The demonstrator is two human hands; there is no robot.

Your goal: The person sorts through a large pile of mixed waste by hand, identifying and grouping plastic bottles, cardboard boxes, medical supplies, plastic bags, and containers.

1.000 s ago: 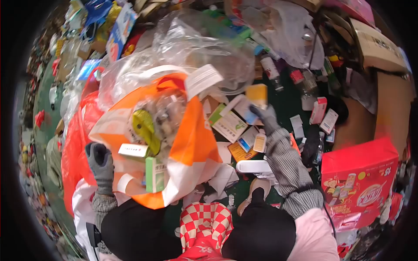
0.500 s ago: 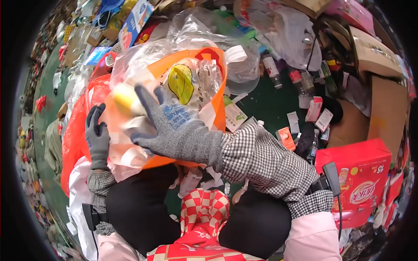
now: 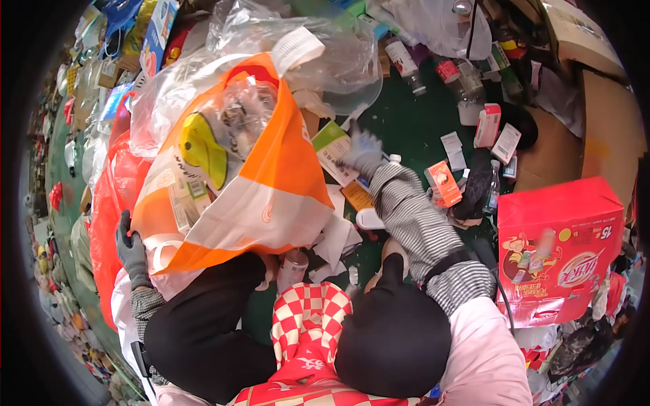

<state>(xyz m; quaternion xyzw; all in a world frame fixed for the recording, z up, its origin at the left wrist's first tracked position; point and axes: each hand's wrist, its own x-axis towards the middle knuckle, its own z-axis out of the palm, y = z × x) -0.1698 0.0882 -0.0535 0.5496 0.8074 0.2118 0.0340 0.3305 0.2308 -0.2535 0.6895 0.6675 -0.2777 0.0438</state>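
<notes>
My left hand (image 3: 131, 252), in a grey glove, is closed on the left edge of an orange and white bag (image 3: 284, 189). Inside the bag's wide mouth lie a yellow packet (image 3: 204, 150), a small white and green box (image 3: 187, 203) and clear plastic. My right hand (image 3: 365, 154), gloved and blurred, is stretched out over the green floor with fingers apart, right at a green and white box (image 3: 332, 150). Just below that hand are an orange-yellow box (image 3: 357, 195) and a white bottle (image 3: 370, 218).
A large red carton (image 3: 558, 254) stands at the right, with brown cardboard (image 3: 613, 142) behind it. Small boxes, including an orange and white one (image 3: 443, 184), and bottles (image 3: 403, 59) lie on the floor. A red plastic bag (image 3: 114, 223) is at the left.
My right hand has left the bag's mouth and moved right to the floor items; the yellow and white items beneath it are out of its grasp. The bag's near side now stands higher.
</notes>
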